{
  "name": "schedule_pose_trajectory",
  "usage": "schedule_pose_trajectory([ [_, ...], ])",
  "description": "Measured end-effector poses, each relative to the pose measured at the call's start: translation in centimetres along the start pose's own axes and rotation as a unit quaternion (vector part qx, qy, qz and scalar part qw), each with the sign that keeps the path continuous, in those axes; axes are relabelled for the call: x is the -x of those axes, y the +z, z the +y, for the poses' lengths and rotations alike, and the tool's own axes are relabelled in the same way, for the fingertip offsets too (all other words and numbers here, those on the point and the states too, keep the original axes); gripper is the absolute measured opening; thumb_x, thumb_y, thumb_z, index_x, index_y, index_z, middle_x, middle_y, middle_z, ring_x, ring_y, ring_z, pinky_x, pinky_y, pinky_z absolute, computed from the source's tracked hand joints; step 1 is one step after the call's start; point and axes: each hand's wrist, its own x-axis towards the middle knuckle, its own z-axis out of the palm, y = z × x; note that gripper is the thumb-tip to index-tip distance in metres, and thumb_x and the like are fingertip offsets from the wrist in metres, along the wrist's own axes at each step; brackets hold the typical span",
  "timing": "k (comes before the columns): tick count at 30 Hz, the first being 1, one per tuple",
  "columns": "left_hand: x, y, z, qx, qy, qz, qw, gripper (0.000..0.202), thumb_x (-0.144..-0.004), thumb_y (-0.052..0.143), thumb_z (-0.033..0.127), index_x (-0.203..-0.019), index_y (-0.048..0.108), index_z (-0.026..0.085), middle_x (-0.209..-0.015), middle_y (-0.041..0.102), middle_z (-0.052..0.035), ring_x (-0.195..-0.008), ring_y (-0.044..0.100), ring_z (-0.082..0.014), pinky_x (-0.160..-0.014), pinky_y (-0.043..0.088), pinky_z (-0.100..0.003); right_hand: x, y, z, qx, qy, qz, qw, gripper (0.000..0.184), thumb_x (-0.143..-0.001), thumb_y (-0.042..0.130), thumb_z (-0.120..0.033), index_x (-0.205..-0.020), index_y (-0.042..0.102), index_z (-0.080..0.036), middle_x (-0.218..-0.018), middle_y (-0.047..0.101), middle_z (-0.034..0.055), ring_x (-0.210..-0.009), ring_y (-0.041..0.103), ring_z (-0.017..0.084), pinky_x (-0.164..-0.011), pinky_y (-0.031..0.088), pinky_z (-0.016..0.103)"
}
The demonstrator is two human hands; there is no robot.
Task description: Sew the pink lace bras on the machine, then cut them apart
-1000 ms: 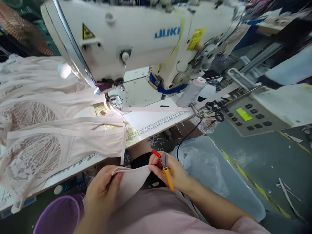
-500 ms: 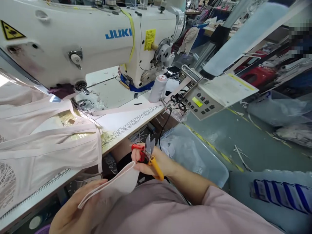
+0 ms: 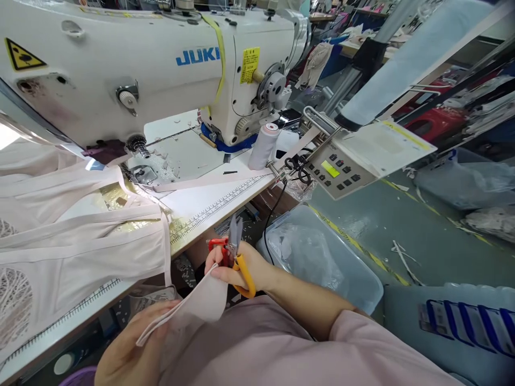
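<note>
My right hand (image 3: 237, 268) grips a small thread snip (image 3: 233, 249) with a red and a yellow handle, its grey blades pointing up. The same hand pinches the upper edge of a pale pink fabric piece (image 3: 199, 308) held over my lap. My left hand (image 3: 129, 348) holds the lower end of that piece near the bottom left. Both hands are just below the front edge of the sewing table (image 3: 217, 206).
A white JUKI sewing machine (image 3: 153, 64) stands on the table, with pale pink lace garments (image 3: 80, 246) heaped at the left. A thread cone (image 3: 263, 146), a control panel (image 3: 336, 171), a clear plastic bin (image 3: 322, 262) and a purple bin (image 3: 80, 378) are nearby.
The view swung right early on. Since then my right hand has risen slightly with the snip, and the fabric piece has shifted a little between my hands.
</note>
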Motion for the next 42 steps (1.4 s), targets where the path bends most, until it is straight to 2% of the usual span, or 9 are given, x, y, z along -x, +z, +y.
schedule_pose_trajectory([
  [4,-0.3,0.0,-0.4,0.052,-0.055,-0.008,0.997,0.013,-0.073,0.074,0.037,-0.074,0.074,0.024,-0.083,0.071,0.0004,-0.076,0.064,-0.014,-0.067,0.052,-0.017,0.7,0.7,0.1,0.086,-0.059,0.073,0.992,0.023,-0.083,0.061,-0.028,-0.08,0.039,-0.023,-0.084,0.067,0.0043,-0.067,0.059,0.014,-0.061,0.047,0.028],
  [8,-0.6,0.3,-1.5,0.103,-0.113,0.004,0.988,0.024,-0.069,0.077,0.044,-0.076,0.074,0.021,-0.081,0.072,-0.0014,-0.077,0.065,-0.0144,-0.069,0.052,-0.017,1.3,1.3,0.1,0.189,-0.123,0.111,0.968,0.016,-0.086,0.056,-0.025,-0.083,0.04,-0.024,-0.084,0.068,0.0036,-0.065,0.061,0.014,-0.058,0.047,0.028],
  [13,-0.3,0.3,-2.4,0.155,-0.183,0.005,0.971,0.037,-0.062,0.08,0.049,-0.081,0.075,0.018,-0.081,0.075,-0.0052,-0.077,0.068,-0.018,-0.07,0.054,-0.021,1.7,1.6,0.6,0.253,-0.118,0.132,0.951,0.013,-0.087,0.056,-0.021,-0.083,0.045,-0.023,-0.084,0.068,0.0041,-0.07,0.063,0.016,-0.061,0.048,0.028],
  [21,0.2,0.2,-2.7,0.096,-0.15,0.007,0.984,0.031,-0.068,0.075,0.045,-0.081,0.077,0.017,-0.077,0.075,-0.0073,-0.071,0.068,-0.0202,-0.063,0.056,-0.026,1.8,1.2,1.3,0.185,-0.021,0.085,0.979,0.019,-0.084,0.061,-0.028,-0.082,0.043,-0.023,-0.081,0.061,0.0027,-0.063,0.055,0.014,-0.055,0.046,0.027],
  [27,0.4,0.2,-2.3,-0.023,0.004,0.024,0.999,0.017,-0.074,0.067,0.036,-0.077,0.078,0.023,-0.082,0.076,-0.0045,-0.078,0.07,-0.0211,-0.072,0.057,-0.028,2.1,1.1,1.2,0.116,0.02,0.053,0.992,0.024,-0.084,0.063,-0.034,-0.082,0.042,-0.023,-0.082,0.056,0.0031,-0.068,0.054,0.015,-0.061,0.048,0.029],
  [29,0.4,0.1,-2.3,-0.038,0.022,0.022,0.999,0.016,-0.076,0.065,0.034,-0.078,0.078,0.025,-0.082,0.076,-0.0037,-0.079,0.07,-0.0205,-0.071,0.057,-0.027,2.2,1.0,1.3,0.106,0.02,0.044,0.993,0.023,-0.084,0.063,-0.034,-0.083,0.043,-0.023,-0.082,0.055,0.0029,-0.07,0.054,0.015,-0.064,0.049,0.03],
  [33,0.4,0.1,-2.3,-0.014,-0.005,0.012,1.0,0.017,-0.075,0.066,0.035,-0.077,0.077,0.023,-0.08,0.076,-0.0046,-0.075,0.069,-0.0206,-0.068,0.057,-0.027,2.0,1.0,1.4,0.071,0.011,0.032,0.997,0.022,-0.085,0.063,-0.032,-0.082,0.044,-0.022,-0.08,0.05,0.0014,-0.071,0.055,0.015,-0.065,0.05,0.03],
  [36,0.4,-0.2,-2.8,0.053,-0.049,-0.024,0.997,0.017,-0.074,0.069,0.037,-0.077,0.077,0.022,-0.081,0.076,-0.0067,-0.076,0.069,-0.0215,-0.07,0.058,-0.029,1.8,1.2,1.2,0.029,0.017,0.028,0.999,0.023,-0.084,0.066,-0.031,-0.082,0.044,-0.022,-0.08,0.048,0.0006,-0.071,0.056,0.014,-0.066,0.05,0.029],
  [42,1.2,-2.1,-5.1,0.115,-0.129,-0.071,0.982,0.02,-0.069,0.077,0.042,-0.071,0.076,0.022,-0.086,0.075,-0.0057,-0.079,0.07,-0.0194,-0.07,0.056,-0.021,1.9,1.7,1.2,0.01,0.049,-0.022,0.999,0.033,-0.077,0.073,-0.036,-0.082,0.043,-0.022,-0.082,0.049,0.0003,-0.07,0.059,0.014,-0.066,0.051,0.03],
])
